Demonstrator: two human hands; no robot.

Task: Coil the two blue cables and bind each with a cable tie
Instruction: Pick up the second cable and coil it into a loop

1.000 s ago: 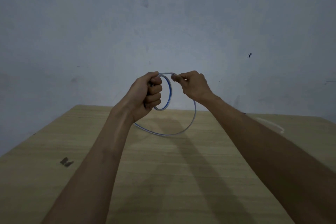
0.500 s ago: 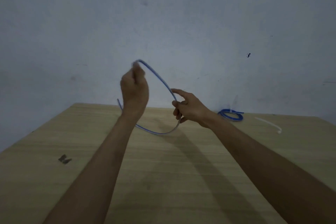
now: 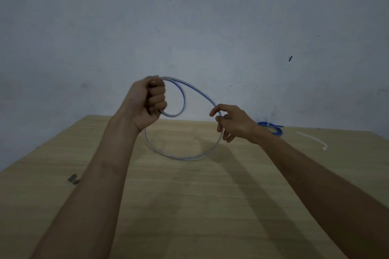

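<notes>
Between both hands, blue cable (image 3: 202, 94) looping downward

Your left hand (image 3: 147, 101) holds the cable (image 3: 183, 156) above the desk (image 3: 189, 206), toward its far edge; your right hand (image 3: 233, 123) grips it to the right; behind that hand, at the far edge, lies a coiled cable (image 3: 272, 128); right of it, a cable tie (image 3: 311, 140).

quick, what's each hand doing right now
Left hand: closed in a fist on the coiled part of the blue cable.
Right hand: fingertips pinching the same cable, other fingers loose.
</notes>
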